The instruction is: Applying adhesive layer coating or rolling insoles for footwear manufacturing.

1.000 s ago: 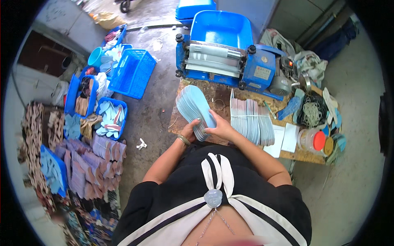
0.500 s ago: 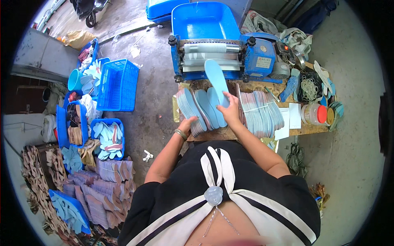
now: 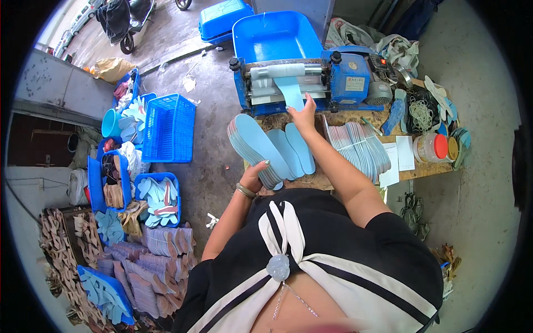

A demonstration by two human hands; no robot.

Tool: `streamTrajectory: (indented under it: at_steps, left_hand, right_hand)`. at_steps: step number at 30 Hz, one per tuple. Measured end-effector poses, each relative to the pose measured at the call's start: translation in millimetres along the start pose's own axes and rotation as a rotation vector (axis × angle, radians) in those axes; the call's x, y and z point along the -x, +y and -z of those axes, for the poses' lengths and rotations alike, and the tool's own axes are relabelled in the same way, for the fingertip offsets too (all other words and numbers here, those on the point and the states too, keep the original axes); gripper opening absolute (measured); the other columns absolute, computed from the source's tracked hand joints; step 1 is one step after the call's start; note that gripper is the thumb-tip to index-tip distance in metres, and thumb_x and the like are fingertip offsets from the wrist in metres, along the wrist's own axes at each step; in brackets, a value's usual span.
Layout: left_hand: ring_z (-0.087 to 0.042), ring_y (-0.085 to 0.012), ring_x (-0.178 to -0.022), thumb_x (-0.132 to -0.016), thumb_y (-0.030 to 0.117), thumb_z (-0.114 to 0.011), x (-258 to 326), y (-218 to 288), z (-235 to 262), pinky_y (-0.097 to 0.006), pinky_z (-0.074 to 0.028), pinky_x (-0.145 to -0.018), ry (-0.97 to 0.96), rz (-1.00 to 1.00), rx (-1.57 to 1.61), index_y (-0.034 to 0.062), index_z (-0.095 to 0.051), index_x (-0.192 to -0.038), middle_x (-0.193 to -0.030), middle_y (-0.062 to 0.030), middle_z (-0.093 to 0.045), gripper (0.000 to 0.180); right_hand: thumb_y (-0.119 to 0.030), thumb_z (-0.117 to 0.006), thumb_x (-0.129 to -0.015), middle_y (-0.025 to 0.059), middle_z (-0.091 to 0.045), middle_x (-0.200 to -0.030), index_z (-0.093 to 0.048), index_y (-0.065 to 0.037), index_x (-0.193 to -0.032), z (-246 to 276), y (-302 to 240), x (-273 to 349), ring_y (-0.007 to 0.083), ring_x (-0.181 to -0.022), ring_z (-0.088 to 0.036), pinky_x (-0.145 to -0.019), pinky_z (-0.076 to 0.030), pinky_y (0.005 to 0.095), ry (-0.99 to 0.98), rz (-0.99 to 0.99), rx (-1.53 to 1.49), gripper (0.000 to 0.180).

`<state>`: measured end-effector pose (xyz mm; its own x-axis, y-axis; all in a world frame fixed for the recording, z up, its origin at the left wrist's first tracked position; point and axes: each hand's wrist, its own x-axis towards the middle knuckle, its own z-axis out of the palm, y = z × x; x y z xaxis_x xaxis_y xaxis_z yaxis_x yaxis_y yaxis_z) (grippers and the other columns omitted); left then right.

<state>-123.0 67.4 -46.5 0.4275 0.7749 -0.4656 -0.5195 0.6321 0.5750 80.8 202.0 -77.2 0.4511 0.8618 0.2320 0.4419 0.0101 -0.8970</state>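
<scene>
My right hand [image 3: 303, 115] pinches the heel end of a light-blue insole [image 3: 288, 92], whose other end reaches the rollers [image 3: 277, 71] of a blue roller machine [image 3: 348, 77]. Closed around the near end of a thick stack of insoles [image 3: 252, 145] is my left hand [image 3: 254, 177], its thumb on top. The stack is tilted, with blue faces up and layered pinkish edges on its left side. More blue insoles [image 3: 300, 149] lie on the wooden bench just right of the stack. A tied bundle of insoles [image 3: 358, 151] stands on edge beyond my right forearm.
A blue tub [image 3: 277, 36] sits behind the machine. Toward the right of the bench are white papers [image 3: 406, 152], a red-lidded jar [image 3: 432, 147] and a ball of string [image 3: 420, 117]. On the left floor stand a blue crate [image 3: 169, 129], bins of insoles [image 3: 159, 198] and piled bundles [image 3: 150, 266].
My right hand has moved forward, bringing the insole to the rollers. My left hand has lifted and tilted the stack. The view has shifted slightly.
</scene>
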Motion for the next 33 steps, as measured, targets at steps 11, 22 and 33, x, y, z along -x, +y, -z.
streamTrajectory:
  at_steps: [11,22,33]
  left_hand:
    - [-0.058,-0.0214,-0.091,-0.077,0.013,-0.061,-14,-28,-30,-0.038,-0.049,-0.08,-0.002,0.0,0.114,0.003,-0.046,-0.114,-0.103,-0.0076,-0.057,0.041]
    - [-0.058,-0.0238,-0.092,-0.08,0.019,-0.058,-12,-44,-59,-0.039,-0.05,-0.077,0.061,-0.073,-0.218,-0.0001,-0.042,-0.118,-0.108,-0.0119,-0.055,0.045]
    - [-0.056,-0.0315,-0.096,-0.082,0.028,-0.056,12,-35,-46,-0.045,-0.047,-0.082,0.011,-0.052,0.293,0.002,-0.04,-0.118,-0.108,-0.0203,-0.054,0.048]
  right_hand:
    - [-0.024,-0.061,-0.082,0.0005,-0.057,-0.1,-0.042,-0.007,-0.125,116,-11,105,0.0078,-0.078,-0.055,-0.063,-0.048,0.0207,-1.18,-0.759,-0.528,0.049]
    - [-0.006,-0.058,-0.08,0.0048,-0.061,-0.085,-0.049,-0.004,-0.114,147,14,89,0.0123,-0.068,-0.061,-0.053,-0.048,0.02,-1.102,-0.723,-0.622,0.035]
    - [-0.005,-0.052,-0.081,0.0043,-0.062,-0.091,-0.049,-0.006,-0.117,109,19,38,0.0108,-0.071,-0.062,-0.052,-0.046,0.0169,-0.827,-0.706,-0.607,0.036]
